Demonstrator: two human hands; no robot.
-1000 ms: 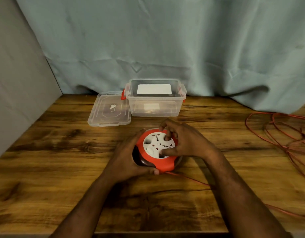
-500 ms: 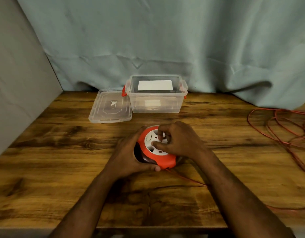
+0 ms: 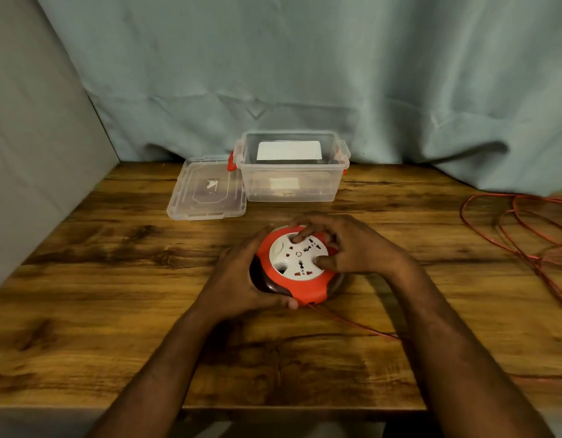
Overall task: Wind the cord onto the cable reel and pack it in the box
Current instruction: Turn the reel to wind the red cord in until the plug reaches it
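1. Over the last second the right hand (image 3: 352, 248) has worked round the white socket face of the cable reel (image 3: 297, 267); its fingers (image 3: 300, 237) now press into the far recess with the thumb on the near right of the dial, where a second ago they sat lower on the face
2. The left hand (image 3: 241, 279) keeps its fingers clamped on the reel's left side and near rim, steadying the red housing on the bench (image 3: 115, 295)
3. The cord (image 3: 352, 324) leaves the reel's near edge, runs right under the right forearm, and most of it lies in loose loops at the far right, so winding looks barely begun
4. The box (image 3: 292, 184) stands open behind the reel, well apart, its lid (image 3: 207, 192) flat just beside it on the left
5. The bench is dark-grained wood; a creased pale blue cloth hangs behind and a grey panel closes the left side
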